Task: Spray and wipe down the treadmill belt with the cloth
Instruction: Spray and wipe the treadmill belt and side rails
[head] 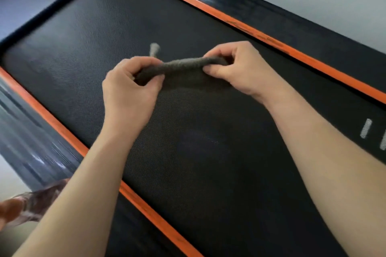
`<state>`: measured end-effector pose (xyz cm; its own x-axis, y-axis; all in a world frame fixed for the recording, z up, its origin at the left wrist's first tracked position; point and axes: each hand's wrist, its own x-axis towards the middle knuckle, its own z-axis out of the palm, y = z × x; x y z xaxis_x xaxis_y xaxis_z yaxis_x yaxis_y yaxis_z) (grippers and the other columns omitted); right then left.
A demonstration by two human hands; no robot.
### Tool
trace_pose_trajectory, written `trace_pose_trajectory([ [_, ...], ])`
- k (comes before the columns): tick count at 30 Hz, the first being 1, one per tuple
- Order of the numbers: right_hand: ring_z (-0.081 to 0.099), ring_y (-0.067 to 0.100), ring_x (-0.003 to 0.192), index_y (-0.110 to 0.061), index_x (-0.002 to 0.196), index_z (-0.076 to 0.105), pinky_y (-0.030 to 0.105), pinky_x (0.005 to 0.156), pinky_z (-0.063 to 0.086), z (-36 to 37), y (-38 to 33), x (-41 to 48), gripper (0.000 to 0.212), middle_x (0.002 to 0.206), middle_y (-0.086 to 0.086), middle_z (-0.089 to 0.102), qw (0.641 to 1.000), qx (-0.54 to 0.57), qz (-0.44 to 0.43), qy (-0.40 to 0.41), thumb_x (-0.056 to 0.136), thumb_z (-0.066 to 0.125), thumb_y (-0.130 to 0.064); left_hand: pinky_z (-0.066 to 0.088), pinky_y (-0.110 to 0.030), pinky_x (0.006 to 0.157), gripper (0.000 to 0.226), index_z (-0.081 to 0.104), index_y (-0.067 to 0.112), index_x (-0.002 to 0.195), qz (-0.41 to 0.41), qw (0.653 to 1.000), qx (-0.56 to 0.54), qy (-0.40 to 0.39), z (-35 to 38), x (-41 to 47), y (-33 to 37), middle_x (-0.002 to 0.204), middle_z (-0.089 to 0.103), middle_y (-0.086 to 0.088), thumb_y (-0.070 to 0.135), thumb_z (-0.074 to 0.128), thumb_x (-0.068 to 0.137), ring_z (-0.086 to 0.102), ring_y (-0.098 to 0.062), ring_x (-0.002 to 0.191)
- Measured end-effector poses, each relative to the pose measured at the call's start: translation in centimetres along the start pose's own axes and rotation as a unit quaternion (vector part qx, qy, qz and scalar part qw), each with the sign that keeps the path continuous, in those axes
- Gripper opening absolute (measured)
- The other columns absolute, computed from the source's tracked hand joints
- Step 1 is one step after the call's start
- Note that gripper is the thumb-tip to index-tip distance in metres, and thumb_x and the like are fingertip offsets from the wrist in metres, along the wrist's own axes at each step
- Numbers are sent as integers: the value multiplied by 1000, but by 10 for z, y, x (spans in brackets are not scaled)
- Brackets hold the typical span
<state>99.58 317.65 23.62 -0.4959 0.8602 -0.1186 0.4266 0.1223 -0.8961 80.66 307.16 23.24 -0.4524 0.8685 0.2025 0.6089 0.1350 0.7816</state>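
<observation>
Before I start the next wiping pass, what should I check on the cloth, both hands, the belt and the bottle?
1. Grip of left hand on the grey knitted cloth: ok, fingers curled round one end.
2. Grip of right hand on the other end: ok, pinched.
3. Cloth spread flat for wiping: not ok, it is bunched into a roll between the hands.
4. Black textured treadmill belt sprayed: cannot tell, no wet patch shows clearly.
5. Clear plastic bottle off the belt: ok, it is blurred but lies outside the orange edge strip.
</observation>
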Motion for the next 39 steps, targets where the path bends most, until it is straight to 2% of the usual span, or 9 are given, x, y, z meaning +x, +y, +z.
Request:
trace_pose_trajectory([
  [3, 60, 16, 96, -37, 83, 71, 43, 93, 49, 8, 5, -1, 21, 92, -15, 65, 967, -247, 27, -47, 85, 62, -17, 43, -28, 84, 26, 74, 28, 102, 71, 985, 143, -64, 9, -19, -22, 96, 60, 9, 16, 74, 79, 60, -20, 95],
  [7, 44, 24, 129, -35, 132, 60, 46, 102, 38, 42, 37, -36, 38, 139, -1, 52, 907, -397, 111, -89, 97, 46, -30, 45, -25, 88, 30, 68, 32, 119, 7, 925, 233, -299, 30, -76, -54, 110, 60, 10, 35, 64, 90, 58, -13, 105],
  [13, -12, 41, 150, -17, 159, -3, 52, 121, 0, 147, 77, -41, 85, 164, 21, -9, 905, -371, 201, -48, 97, 28, -65, 43, -29, 97, 32, 68, 17, 121, -13, 943, 208, -259, 42, -101, -74, 133, 56, 7, 14, 52, 93, 49, -19, 117],
  [16, -8, 42, 151, -12, 159, 9, 49, 120, -7, 200, 77, -25, 77, 163, 26, -4, 915, -376, 139, -37, 98, 32, -54, 33, -14, 89, 33, 72, 13, 112, -90, 958, 213, -171, 24, -109, -88, 128, 62, 7, 6, 53, 87, 53, -18, 111],
  [19, 22, 37, 149, -14, 149, 44, 46, 119, 6, 248, 55, -5, 64, 159, 21, 28, 938, -339, -3, -69, 93, 31, -42, 36, -28, 91, 37, 68, 4, 99, -159, 951, 239, -119, -1, -121, -109, 114, 66, -10, 9, 49, 69, 59, -34, 100],
  [25, -12, 30, 152, -24, 159, 12, 45, 123, -6, 273, 46, 23, 56, 167, 11, -5, 894, -407, -94, -160, 106, 28, -37, 36, -47, 107, 55, 59, -4, 123, -196, 925, 293, -138, -11, -121, -121, 138, 52, -22, -6, 62, 68, 45, -43, 124],
  [34, 3, 41, 151, -7, 159, 10, 51, 122, 11, 93, 136, -93, 62, 164, 22, 3, 878, -442, 183, 1, 101, 30, -17, 55, -36, 91, 77, 57, 9, 135, 41, 920, 240, -308, 66, -145, -44, 144, 51, -15, 6, 74, 60, 54, -32, 126],
  [36, 20, 46, 147, -2, 154, 28, 57, 118, 25, 51, 162, -148, 57, 160, 27, 20, 867, -434, 232, 79, 100, 25, -20, 46, -36, 104, 80, 41, 14, 149, 73, 896, 234, -371, 79, -162, -27, 159, 31, -12, 10, 69, 74, 37, -30, 142],
  [39, 10, 38, 151, -14, 158, 22, 57, 120, 19, 33, 169, -182, 58, 165, 15, 13, 856, -376, 339, 110, 104, 22, -35, 26, -35, 119, 77, 13, 20, 158, 68, 882, 226, -408, 92, -182, -19, 166, -1, -4, 9, 50, 92, 6, -24, 152],
])
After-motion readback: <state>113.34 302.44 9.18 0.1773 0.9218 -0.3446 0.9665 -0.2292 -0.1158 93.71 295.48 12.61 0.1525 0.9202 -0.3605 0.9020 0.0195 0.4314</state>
